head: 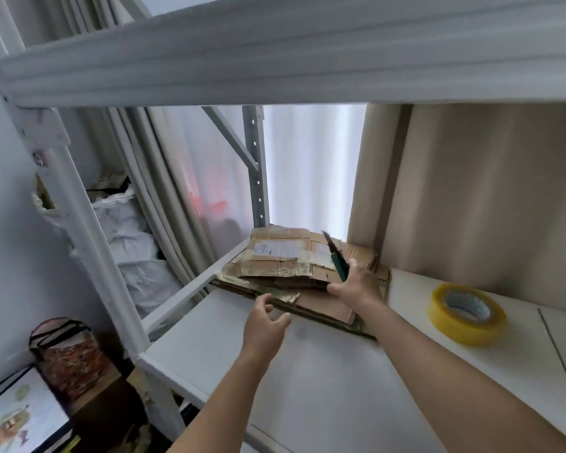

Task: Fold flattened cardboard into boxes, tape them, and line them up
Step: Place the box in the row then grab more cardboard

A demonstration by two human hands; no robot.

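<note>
While both bare arms reach out over the white metal shelf board, the stack of flattened brown cardboard pieces, patched with old tape and a pale shipping label, lies at the far left corner of that board, close to the grey perforated upright of the rack. At the near right edge of the stack, the right hand has its fingers curled around a dark green-handled utility knife, whose black blade points up and away to the left; the thumb touches the edge of the cardboard. Just short of the stack's near edge is the left hand, its fingers loosely spread and slightly bent, holding nothing; whether the fingertips touch the cardboard cannot be told through the blur. A roll of yellowish clear packing tape lies flat on the board to the right, well apart from the stack. Beige curtains hang behind the shelf, and white sacks are piled to the left beyond the rack frame.
</note>
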